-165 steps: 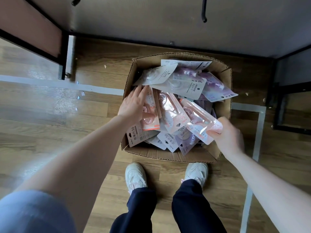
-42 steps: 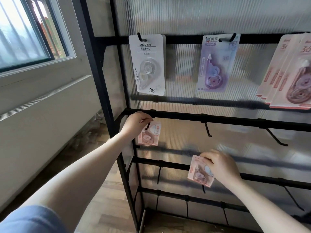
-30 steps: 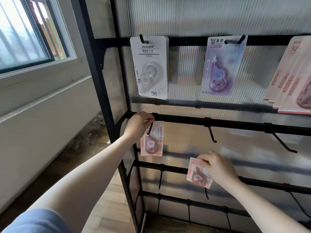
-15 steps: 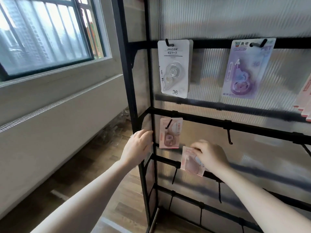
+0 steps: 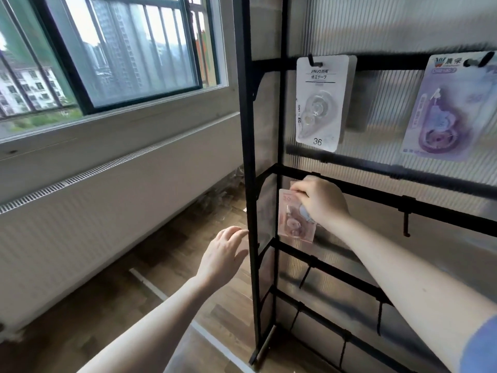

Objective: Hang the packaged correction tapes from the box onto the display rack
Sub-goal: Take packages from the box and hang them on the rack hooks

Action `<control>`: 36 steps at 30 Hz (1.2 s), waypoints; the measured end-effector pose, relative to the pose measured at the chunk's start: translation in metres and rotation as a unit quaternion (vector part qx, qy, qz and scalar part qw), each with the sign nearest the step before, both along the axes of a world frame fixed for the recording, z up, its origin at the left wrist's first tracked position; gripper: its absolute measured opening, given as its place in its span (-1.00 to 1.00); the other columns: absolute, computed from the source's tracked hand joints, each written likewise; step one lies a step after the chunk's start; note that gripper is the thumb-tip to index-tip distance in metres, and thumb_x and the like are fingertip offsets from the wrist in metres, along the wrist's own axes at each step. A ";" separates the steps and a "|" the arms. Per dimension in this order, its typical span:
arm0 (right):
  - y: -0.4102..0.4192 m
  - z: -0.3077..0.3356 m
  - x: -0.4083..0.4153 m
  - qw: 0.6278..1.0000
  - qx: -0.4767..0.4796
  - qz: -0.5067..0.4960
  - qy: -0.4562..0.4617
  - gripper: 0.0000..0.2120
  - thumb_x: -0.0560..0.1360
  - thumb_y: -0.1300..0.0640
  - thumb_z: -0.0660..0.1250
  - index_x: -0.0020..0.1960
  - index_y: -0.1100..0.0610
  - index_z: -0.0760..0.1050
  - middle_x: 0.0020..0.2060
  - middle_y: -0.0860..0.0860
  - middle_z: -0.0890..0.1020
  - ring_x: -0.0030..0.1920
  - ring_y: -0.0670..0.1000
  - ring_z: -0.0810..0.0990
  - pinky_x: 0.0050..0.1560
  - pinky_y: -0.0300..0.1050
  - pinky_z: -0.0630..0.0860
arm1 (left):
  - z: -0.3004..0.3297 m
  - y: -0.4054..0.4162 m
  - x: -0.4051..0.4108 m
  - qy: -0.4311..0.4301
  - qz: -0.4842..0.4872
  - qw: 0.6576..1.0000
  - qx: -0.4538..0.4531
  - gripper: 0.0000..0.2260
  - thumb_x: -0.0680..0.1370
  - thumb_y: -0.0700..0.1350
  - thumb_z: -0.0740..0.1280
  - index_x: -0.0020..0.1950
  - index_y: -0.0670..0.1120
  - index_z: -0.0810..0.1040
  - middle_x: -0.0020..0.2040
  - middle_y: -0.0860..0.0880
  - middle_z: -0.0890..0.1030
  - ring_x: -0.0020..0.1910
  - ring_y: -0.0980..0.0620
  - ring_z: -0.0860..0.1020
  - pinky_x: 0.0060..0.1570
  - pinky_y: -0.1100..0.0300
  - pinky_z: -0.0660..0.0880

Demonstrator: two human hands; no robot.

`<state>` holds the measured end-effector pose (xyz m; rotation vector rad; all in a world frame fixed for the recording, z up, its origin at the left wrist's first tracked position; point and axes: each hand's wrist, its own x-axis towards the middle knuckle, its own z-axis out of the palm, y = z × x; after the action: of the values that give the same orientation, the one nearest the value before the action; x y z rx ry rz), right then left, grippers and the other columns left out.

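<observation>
Right hand (image 5: pixel 321 201) pinching pink pack (image 5: pixel 291 219) at its top edge, up against second bar (image 5: pixel 376 193) of rack (image 5: pixel 248 157), left end; grip grasping pack, whether on a hook cannot tell. Left hand (image 5: pixel 223 255) released, fingers relaxed, tips at rack's left post. White pack (image 5: pixel 320 103) and purple pack (image 5: pixel 443 111) hung on top bar; window (image 5: pixel 107 49) at left.

One white packet (image 5: pixel 320 103), one purple packet (image 5: pixel 446 109), one pink packet (image 5: pixel 291 219) (partly hidden), two hands (image 5: pixel 321 201).
</observation>
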<state>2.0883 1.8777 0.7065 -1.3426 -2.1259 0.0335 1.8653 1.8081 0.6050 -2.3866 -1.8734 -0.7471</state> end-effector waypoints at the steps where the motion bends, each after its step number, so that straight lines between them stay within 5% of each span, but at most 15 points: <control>1: 0.004 0.001 -0.002 1.000 -0.003 0.002 0.001 -0.81 0.54 0.19 0.24 0.03 0.14 0.62 -0.05 0.05 0.61 -0.04 0.11 0.56 -0.08 -0.01 0.48 | -0.001 -0.001 -0.002 0.000 0.007 1.000 -0.002 -0.62 0.55 -0.05 0.31 0.35 -0.08 0.43 0.31 -0.04 0.46 0.31 -0.04 0.40 0.26 0.11 0.38; 25: 0.020 -0.013 0.001 0.997 -0.030 0.056 0.031 -0.78 0.52 0.32 0.24 0.09 0.21 0.61 -0.05 0.10 0.60 0.02 0.09 0.53 -0.03 -0.08 0.42 | -0.013 0.001 -0.012 -0.006 0.040 0.999 -0.006 -0.62 0.54 -0.04 0.33 0.34 -0.08 0.43 0.28 -0.03 0.46 0.26 -0.03 0.41 0.23 0.11 0.40; 31: 0.022 -0.023 0.009 0.997 -0.061 0.055 -0.007 -0.63 0.49 0.42 0.18 0.25 0.24 0.51 0.13 0.16 0.50 0.27 0.13 0.42 0.19 -0.04 0.39 | -0.021 -0.003 -0.014 -0.010 0.049 0.999 -0.019 -0.61 0.54 -0.04 0.33 0.35 -0.08 0.43 0.29 -0.03 0.45 0.27 -0.03 0.41 0.24 0.13 0.38; 36: 0.031 -0.023 0.013 0.997 -0.080 0.014 -0.008 -0.62 0.50 0.37 0.19 0.27 0.16 0.50 0.01 0.12 0.49 0.11 0.13 0.47 0.02 -0.04 0.43 | -0.027 -0.002 -0.013 -0.011 0.044 0.999 -0.022 -0.61 0.53 -0.04 0.34 0.33 -0.09 0.44 0.27 -0.05 0.47 0.24 -0.05 0.43 0.20 0.09 0.42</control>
<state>2.1015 1.9090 0.6833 -1.4063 -2.1948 0.2085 1.8523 1.8061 0.5782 -2.3123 -2.0079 -0.7362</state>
